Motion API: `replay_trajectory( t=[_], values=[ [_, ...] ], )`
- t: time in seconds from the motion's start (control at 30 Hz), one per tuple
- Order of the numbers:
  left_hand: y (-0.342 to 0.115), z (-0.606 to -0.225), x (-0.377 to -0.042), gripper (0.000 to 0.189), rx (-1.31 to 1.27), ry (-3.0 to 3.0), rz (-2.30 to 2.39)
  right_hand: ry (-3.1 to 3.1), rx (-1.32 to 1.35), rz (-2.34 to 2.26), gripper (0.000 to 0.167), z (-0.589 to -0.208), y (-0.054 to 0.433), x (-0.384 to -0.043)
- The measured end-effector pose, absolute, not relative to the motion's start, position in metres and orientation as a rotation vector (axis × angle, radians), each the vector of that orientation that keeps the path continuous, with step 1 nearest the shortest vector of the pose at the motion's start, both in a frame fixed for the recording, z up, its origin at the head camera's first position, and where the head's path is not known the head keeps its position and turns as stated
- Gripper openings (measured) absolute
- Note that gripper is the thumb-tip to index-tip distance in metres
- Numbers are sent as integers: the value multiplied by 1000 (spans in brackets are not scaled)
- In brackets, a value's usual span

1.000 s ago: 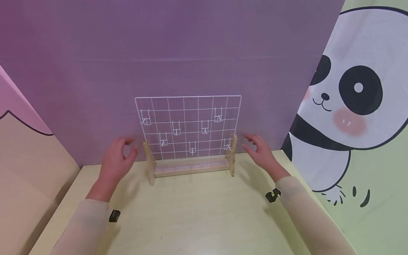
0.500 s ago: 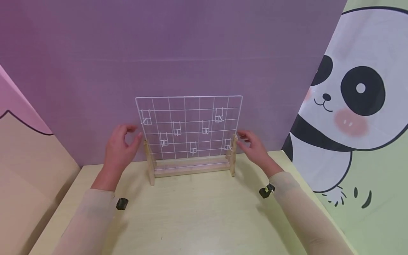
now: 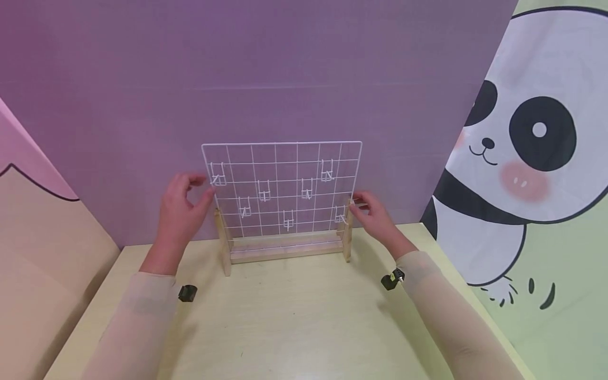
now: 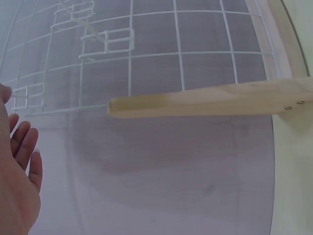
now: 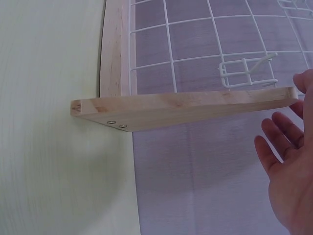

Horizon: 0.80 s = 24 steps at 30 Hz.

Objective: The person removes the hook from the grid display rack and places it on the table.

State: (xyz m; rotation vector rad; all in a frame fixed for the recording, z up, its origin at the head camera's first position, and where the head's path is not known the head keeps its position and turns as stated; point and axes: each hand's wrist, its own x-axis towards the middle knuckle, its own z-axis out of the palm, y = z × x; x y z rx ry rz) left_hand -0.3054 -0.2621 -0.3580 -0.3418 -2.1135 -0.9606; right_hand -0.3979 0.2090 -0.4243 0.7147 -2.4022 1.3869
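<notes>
A white wire grid panel [image 3: 275,171] stands upright in a wooden base [image 3: 287,252], with several small white wire hooks [image 3: 264,194] hung on it. My left hand [image 3: 178,219] is at the panel's left edge, thumb and fingers loosely bent with a gap between them. In the left wrist view it lies beside a hook [image 4: 29,98], above the wooden post [image 4: 195,102]. My right hand [image 3: 375,217] is at the top of the right wooden post [image 5: 186,107], thumb and forefinger on either side of its tip. Whether either hand touches the rack is unclear.
The rack stands on a pale wooden tabletop [image 3: 285,316] near its back edge. A purple cloth backdrop [image 3: 285,68] hangs close behind it. On the right is a panda-printed cloth [image 3: 537,195], on the left a beige and pink printed one [image 3: 43,253].
Both hands have moved inward to the rack's sides. The left hand has also risen along the panel's edge. The rack stands in the same place.
</notes>
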Motion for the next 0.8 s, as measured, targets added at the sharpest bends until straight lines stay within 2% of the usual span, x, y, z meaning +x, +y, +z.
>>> replay_trajectory(
  t=[0.43, 0.8],
  values=[
    [-251, -349, -312, 33, -388, -2056, -985, -2354, 614, 1588, 28, -426, 205, -401],
    [-247, -351, -312, 17, -438, -1950, -943, -2340, 547, 1771, 30, -430, 205, -401]
  ],
)
